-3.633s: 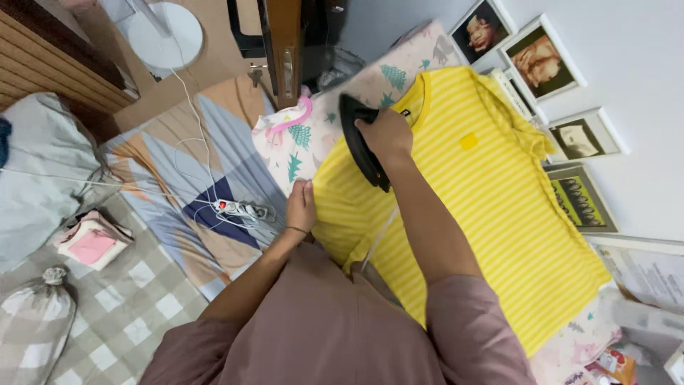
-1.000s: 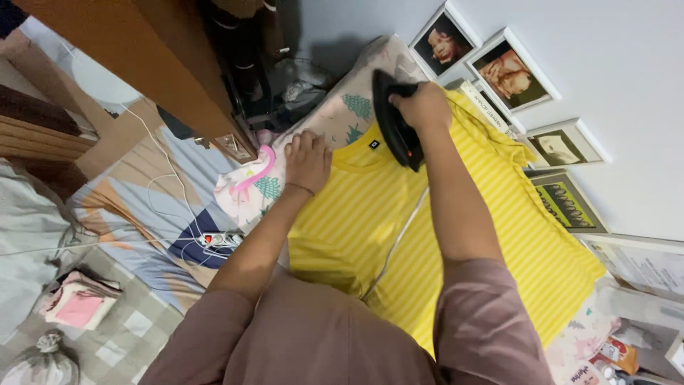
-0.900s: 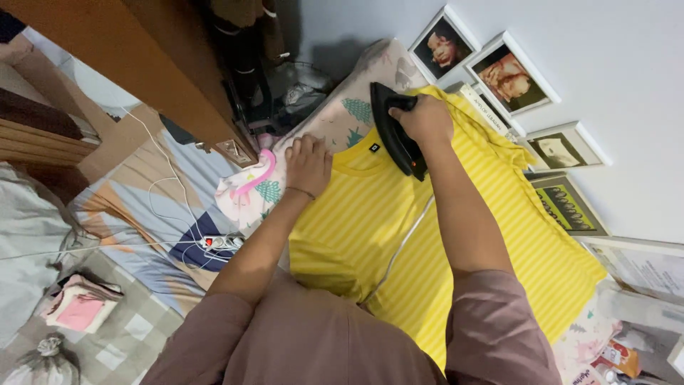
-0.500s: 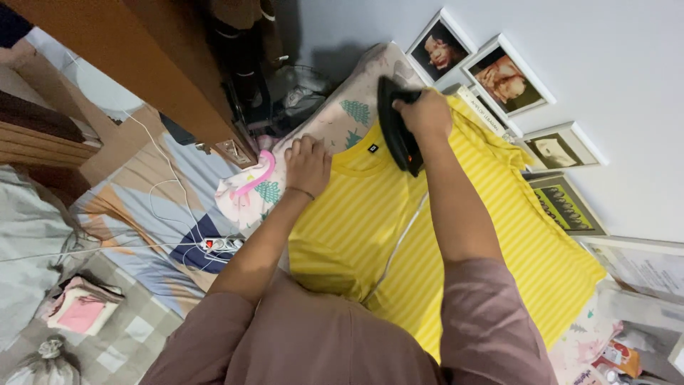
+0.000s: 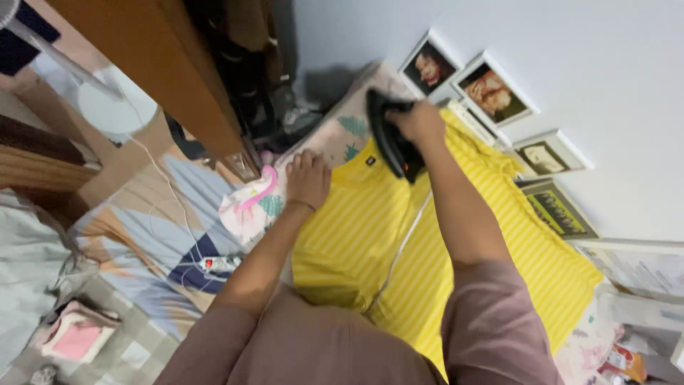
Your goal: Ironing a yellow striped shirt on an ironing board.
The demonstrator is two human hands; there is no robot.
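— What's on the patterned ironing pad (image 5: 342,132) by the wall?
— A yellow striped shirt (image 5: 427,242), spread flat.
— And the hands?
— The right hand (image 5: 419,122) is clamped on a black iron (image 5: 388,142) at the far collar; the left hand (image 5: 308,178) presses flat, fingers spread, at the shirt's left edge.

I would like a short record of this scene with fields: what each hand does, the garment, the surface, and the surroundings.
right hand: right hand grips the black iron, which rests near the collar of the shirt
left hand: left hand lies flat, open, at the shirt's shoulder edge
garment: yellow striped shirt, spread flat
surface: patterned cover under the shirt
cord: white cord runs from the iron across the shirt
surroundings: framed pictures along the wall; power strip on the floor
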